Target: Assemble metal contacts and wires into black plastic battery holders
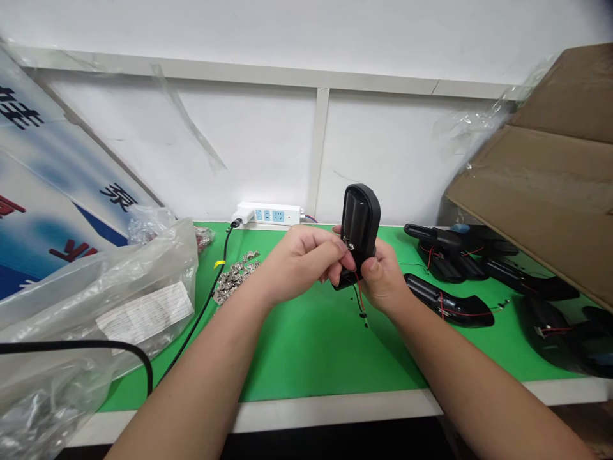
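Observation:
Upright above the table, a black plastic housing (360,220) with a long rounded hollow is gripped by my right hand (385,275), its fingers wrapped behind and the thumb in front. My left hand (313,259) pinches at the lower part of the hollow, its fingertips on a small shiny metal piece (351,246). That piece is partly hidden by the fingers. A red wire and a black wire (361,300) dangle from the housing, with tiny parts at their ends. Left of my hands, a pile of small metal pieces (234,278) lies on the green tabletop (306,358).
Several similar black housings (447,300) with wires lie at the right, beside a cardboard box (541,179). A white power strip (275,214) with a black cable (211,287) stands against the wall. Clear plastic bags (158,275) cover the left side.

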Tool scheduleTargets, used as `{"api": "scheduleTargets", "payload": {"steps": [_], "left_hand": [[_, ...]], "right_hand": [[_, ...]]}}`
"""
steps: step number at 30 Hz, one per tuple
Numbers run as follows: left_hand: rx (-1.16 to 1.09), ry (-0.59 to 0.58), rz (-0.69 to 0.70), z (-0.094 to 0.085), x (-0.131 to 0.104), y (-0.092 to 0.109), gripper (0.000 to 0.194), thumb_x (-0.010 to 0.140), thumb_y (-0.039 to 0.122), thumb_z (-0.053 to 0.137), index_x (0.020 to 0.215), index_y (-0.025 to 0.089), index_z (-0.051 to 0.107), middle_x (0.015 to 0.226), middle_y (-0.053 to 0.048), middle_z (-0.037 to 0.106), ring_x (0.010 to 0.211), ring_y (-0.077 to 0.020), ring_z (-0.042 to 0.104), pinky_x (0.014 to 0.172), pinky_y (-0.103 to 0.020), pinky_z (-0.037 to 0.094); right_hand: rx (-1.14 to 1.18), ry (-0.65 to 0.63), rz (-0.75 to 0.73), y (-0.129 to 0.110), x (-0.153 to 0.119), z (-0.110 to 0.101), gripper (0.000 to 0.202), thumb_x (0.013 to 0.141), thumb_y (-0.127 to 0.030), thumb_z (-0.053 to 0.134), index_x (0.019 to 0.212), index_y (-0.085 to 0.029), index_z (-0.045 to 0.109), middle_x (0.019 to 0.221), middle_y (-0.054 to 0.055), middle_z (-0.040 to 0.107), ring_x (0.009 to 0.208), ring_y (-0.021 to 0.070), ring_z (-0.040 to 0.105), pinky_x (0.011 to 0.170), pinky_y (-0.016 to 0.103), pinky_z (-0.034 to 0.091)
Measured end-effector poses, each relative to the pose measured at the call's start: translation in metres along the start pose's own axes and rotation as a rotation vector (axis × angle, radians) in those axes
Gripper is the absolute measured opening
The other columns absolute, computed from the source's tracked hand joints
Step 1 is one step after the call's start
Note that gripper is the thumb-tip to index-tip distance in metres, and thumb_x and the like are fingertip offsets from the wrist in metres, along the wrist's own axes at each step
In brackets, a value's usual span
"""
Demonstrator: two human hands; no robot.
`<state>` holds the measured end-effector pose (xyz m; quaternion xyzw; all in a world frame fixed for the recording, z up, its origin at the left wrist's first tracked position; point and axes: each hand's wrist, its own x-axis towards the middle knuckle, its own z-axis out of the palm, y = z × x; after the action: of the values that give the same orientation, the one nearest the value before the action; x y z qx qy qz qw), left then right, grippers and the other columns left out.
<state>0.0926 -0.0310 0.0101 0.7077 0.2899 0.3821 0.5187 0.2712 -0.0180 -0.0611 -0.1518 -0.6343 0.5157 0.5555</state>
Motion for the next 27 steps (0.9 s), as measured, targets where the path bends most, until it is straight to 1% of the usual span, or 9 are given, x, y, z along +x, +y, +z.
{"api": "scheduleTargets", "payload": {"steps": [3, 6, 11, 14, 17, 20, 24, 27], "left_hand": [[0.016, -0.007, 0.040, 0.001, 0.000, -0.001, 0.026, 0.090, 0.018, 0.054, 0.068, 0.015, 0.068, 0.052, 0.005, 0.060, 0.050, -0.0052, 0.050, 0.050, -0.018, 0.038], [0.028, -0.013, 0.071, 0.002, 0.000, -0.001, 0.024, 0.088, 0.015, 0.053, 0.069, 0.015, 0.067, 0.053, 0.005, 0.061, 0.051, -0.0051, 0.050, 0.051, -0.018, 0.040], [0.057, -0.009, 0.088, 0.003, 0.000, -0.002, 0.024, 0.088, 0.013, 0.052, 0.068, 0.015, 0.065, 0.054, 0.006, 0.060, 0.052, -0.0048, 0.050, 0.053, -0.017, 0.041], [0.045, -0.012, 0.081, 0.003, 0.000, -0.002, 0.024, 0.089, 0.014, 0.052, 0.068, 0.015, 0.065, 0.053, 0.006, 0.059, 0.052, -0.0048, 0.050, 0.053, -0.017, 0.042], [0.047, -0.012, 0.073, 0.003, 0.001, -0.003, 0.024, 0.088, 0.014, 0.052, 0.068, 0.015, 0.064, 0.052, 0.006, 0.058, 0.052, -0.0044, 0.050, 0.053, -0.016, 0.041], [0.048, -0.016, 0.076, 0.003, 0.001, -0.003, 0.025, 0.088, 0.014, 0.051, 0.068, 0.014, 0.065, 0.052, 0.007, 0.057, 0.050, -0.0036, 0.048, 0.051, -0.016, 0.039], [0.050, -0.039, 0.076, 0.003, 0.000, -0.004, 0.026, 0.088, 0.014, 0.051, 0.066, 0.013, 0.065, 0.052, 0.007, 0.057, 0.049, -0.0028, 0.047, 0.050, -0.015, 0.037], [0.047, -0.055, 0.039, 0.001, -0.002, -0.006, 0.025, 0.089, 0.016, 0.052, 0.069, 0.014, 0.067, 0.052, 0.006, 0.058, 0.047, -0.0034, 0.046, 0.046, -0.016, 0.035]], "right_hand": [[-0.017, 0.005, -0.017, 0.000, 0.000, -0.001, 0.065, 0.082, -0.063, 0.081, 0.130, -0.020, 0.070, 0.091, 0.004, 0.070, 0.080, 0.0199, 0.070, 0.073, 0.035, 0.061], [-0.042, 0.015, -0.035, -0.001, 0.001, -0.002, 0.063, 0.081, -0.062, 0.083, 0.128, -0.021, 0.072, 0.091, 0.004, 0.070, 0.081, 0.0183, 0.070, 0.073, 0.031, 0.059], [-0.088, 0.041, -0.057, -0.002, 0.003, -0.004, 0.062, 0.077, -0.062, 0.086, 0.123, -0.021, 0.075, 0.093, 0.004, 0.073, 0.083, 0.0185, 0.070, 0.076, 0.032, 0.059], [-0.110, 0.057, -0.080, -0.005, 0.005, -0.002, 0.059, 0.074, -0.061, 0.089, 0.118, -0.023, 0.076, 0.088, 0.002, 0.072, 0.078, 0.0172, 0.067, 0.072, 0.031, 0.059], [-0.132, 0.059, -0.106, -0.009, 0.007, 0.000, 0.051, 0.073, -0.058, 0.091, 0.107, -0.023, 0.077, 0.082, 0.000, 0.068, 0.074, 0.0158, 0.064, 0.066, 0.029, 0.057], [-0.161, 0.057, -0.125, -0.013, 0.008, 0.002, 0.051, 0.071, -0.059, 0.092, 0.101, -0.022, 0.075, 0.077, -0.001, 0.066, 0.069, 0.0151, 0.062, 0.061, 0.028, 0.055], [-0.243, 0.025, -0.158, -0.015, 0.008, -0.002, 0.056, 0.072, -0.059, 0.091, 0.111, -0.022, 0.074, 0.075, -0.001, 0.069, 0.067, 0.0161, 0.065, 0.062, 0.029, 0.057], [-0.335, -0.006, -0.212, -0.017, 0.008, -0.009, 0.061, 0.071, -0.059, 0.092, 0.116, -0.022, 0.074, 0.082, 0.000, 0.072, 0.071, 0.0168, 0.068, 0.065, 0.030, 0.059]]}}
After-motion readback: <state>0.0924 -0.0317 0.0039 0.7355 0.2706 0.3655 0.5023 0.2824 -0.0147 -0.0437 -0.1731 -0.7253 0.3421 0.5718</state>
